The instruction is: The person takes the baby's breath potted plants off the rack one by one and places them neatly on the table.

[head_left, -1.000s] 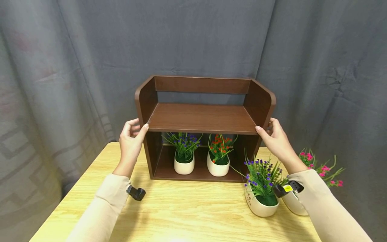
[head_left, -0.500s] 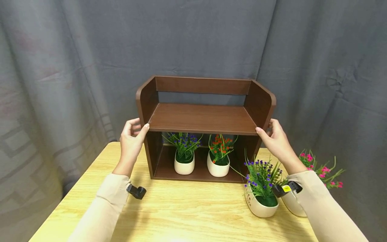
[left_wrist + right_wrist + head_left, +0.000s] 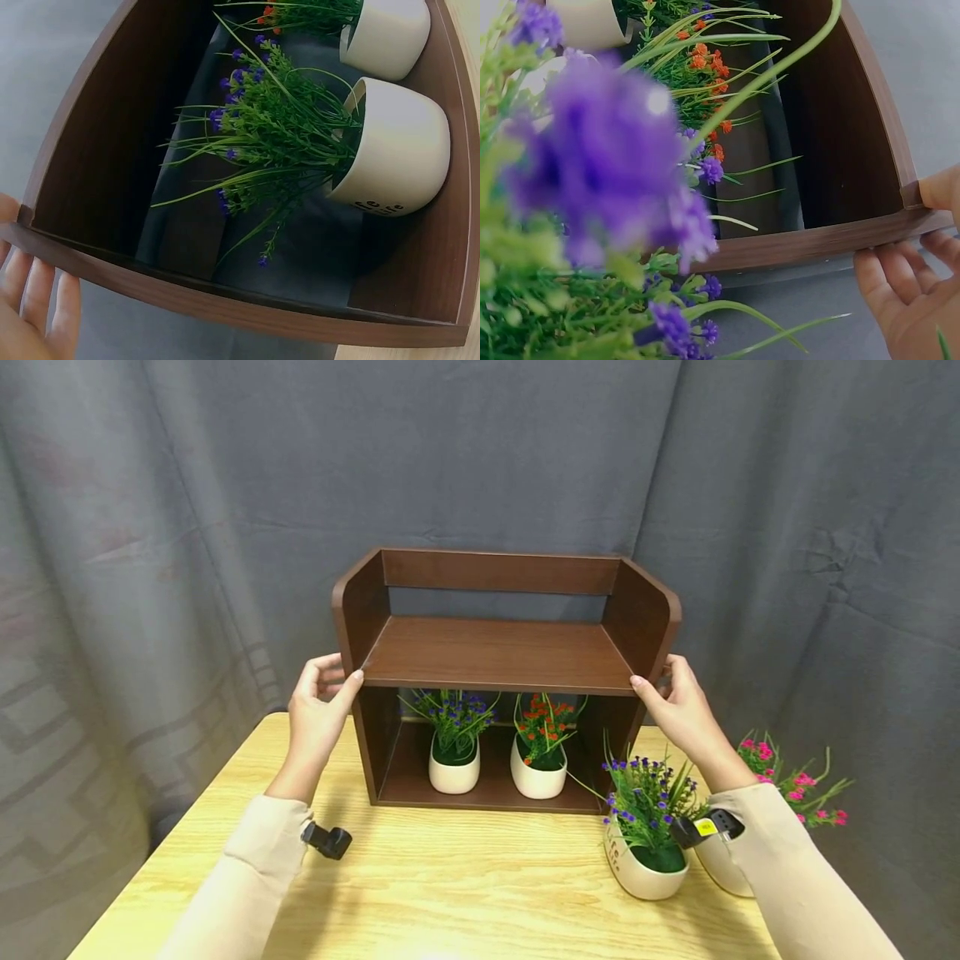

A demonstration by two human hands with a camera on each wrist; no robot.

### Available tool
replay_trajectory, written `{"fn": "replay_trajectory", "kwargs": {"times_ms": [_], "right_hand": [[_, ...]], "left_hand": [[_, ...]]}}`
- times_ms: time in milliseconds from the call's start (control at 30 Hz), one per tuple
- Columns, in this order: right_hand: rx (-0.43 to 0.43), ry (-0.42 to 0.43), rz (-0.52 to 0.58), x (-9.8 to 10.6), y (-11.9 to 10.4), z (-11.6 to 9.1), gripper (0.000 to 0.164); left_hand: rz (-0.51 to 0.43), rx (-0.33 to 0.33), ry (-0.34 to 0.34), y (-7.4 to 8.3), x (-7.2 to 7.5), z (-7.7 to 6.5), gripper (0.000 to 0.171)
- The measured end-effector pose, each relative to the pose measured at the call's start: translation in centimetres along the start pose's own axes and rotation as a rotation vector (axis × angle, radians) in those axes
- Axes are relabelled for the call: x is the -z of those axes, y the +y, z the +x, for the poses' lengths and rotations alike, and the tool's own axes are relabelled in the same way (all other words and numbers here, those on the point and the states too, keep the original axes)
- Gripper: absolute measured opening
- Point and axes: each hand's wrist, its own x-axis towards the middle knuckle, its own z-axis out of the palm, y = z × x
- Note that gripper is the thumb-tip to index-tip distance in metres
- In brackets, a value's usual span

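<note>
- The left hand [image 3: 315, 718] holds the shelf's near left upright, thumb on the front edge and fingers along the outer face, a grip that seems suited to steadying that side.
- The dark brown shelf [image 3: 495, 652] stands on the table [image 3: 450, 877] between both hands, each at the height of its middle board, so the hold looks balanced.
- A purple-flowered pot [image 3: 454, 778] sits upright in the lower tier, inward from the left hand and below it, clear of the fingers.
- An orange-flowered pot [image 3: 538, 779] stands beside it, nearer the right hand, likely spaced so both plants show.
- A second purple-flowered pot [image 3: 651, 881] is on the table, nearer the person than the right hand.
- The right hand [image 3: 686, 714] mirrors the left, gripping the right upright.
- A pink-flowered plant [image 3: 798, 789] is partly hidden by the right forearm.
</note>
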Motion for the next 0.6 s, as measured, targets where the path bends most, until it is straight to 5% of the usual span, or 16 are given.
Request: {"fn": "replay_trajectory", "kwargs": {"times_ms": [433, 600], "right_hand": [[0.008, 0.029, -0.001, -0.3, -0.1, 0.0, 0.047], [0.002, 0.029, -0.002, -0.3, 0.0, 0.0, 0.047]], "left_hand": [[-0.012, -0.117, 0.004, 0.1, 1.0, -1.1, 0.030], [-0.013, -0.150, -0.042, 1.1, 1.1, -1.9, 0.027]]}}
